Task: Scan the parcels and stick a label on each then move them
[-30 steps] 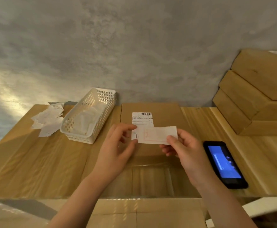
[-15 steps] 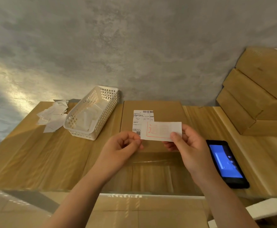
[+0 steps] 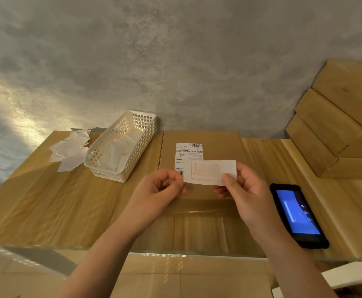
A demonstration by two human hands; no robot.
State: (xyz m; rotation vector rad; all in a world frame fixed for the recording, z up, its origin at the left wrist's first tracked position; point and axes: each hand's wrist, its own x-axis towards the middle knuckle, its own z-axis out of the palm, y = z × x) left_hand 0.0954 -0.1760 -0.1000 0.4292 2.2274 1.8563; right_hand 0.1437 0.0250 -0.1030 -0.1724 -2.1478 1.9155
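Right hand (image 3: 245,190) pinches the white label (image 3: 210,172) by its 3 o'clock end, left hand (image 3: 160,188) pinches its 9 o'clock edge, label held above the flat parcel (image 3: 201,168), phone (image 3: 297,214) at 3 o'clock.
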